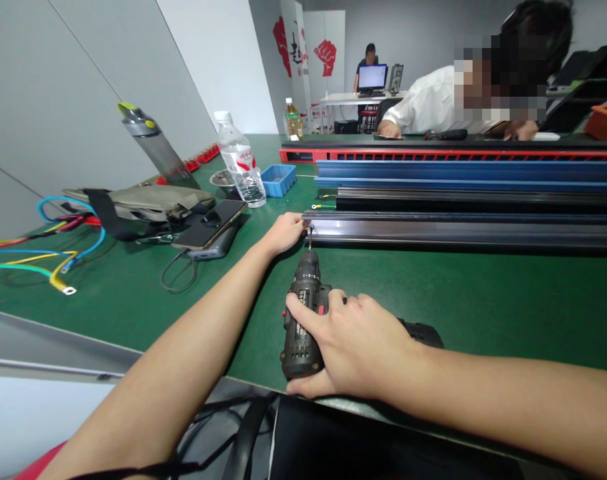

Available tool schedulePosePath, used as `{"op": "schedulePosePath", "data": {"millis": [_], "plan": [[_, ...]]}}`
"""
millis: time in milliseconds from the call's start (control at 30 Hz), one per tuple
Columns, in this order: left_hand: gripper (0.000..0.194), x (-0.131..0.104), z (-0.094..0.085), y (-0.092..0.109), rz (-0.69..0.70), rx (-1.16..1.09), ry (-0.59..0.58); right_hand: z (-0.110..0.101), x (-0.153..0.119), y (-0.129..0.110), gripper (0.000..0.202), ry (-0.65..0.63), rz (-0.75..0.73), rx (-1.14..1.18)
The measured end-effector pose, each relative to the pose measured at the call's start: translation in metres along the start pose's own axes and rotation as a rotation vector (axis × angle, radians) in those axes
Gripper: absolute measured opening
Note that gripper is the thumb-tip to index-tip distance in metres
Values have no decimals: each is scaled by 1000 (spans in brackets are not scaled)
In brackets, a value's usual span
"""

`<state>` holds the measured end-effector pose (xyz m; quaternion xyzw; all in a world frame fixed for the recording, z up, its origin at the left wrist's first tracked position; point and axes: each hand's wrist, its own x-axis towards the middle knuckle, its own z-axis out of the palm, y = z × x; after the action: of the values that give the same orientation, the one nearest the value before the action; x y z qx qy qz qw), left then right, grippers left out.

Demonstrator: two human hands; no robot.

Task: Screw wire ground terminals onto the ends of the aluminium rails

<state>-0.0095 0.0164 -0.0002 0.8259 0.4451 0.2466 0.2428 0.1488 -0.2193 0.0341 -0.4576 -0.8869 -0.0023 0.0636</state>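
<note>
A black cordless drill [303, 333] lies on its side near the table's front edge, and my right hand [356, 343] is wrapped round it. Its bit points away from me and meets a screw at the left end of a dark metal rail [433, 231]. At that same rail end is my left hand [286, 233], its fingers closed round the end; the fingertips are partly hidden. A short wire with a ring lug [321, 207] sits just behind, beside a black rail [473, 199].
Farther back lie a blue rail [458, 172] and a red slotted rail [433, 155]. To the left are a water bottle [243, 167], blue tray [278, 181], phone [211, 225], bag [148, 200] and coloured cables [63, 283]. Across the table a person in white [428, 100] leans over.
</note>
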Motion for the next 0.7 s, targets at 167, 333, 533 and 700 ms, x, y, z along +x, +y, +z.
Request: {"op": "schedulePosePath", "data": {"millis": [167,333,533,700], "plan": [[48,0,0,0,-20,-1,-5,1,0,0,103,36,-17,-9],[53,0,0,-2,-7,-15,-7,3,-1,0,103,59,-17,-17],[56,0,0,-3,7,-8,-7,0,1,0,103,-20,0,-13],[51,0,-1,-1,0,-13,-6,-3,1,0,102,-45,-3,-11]]}}
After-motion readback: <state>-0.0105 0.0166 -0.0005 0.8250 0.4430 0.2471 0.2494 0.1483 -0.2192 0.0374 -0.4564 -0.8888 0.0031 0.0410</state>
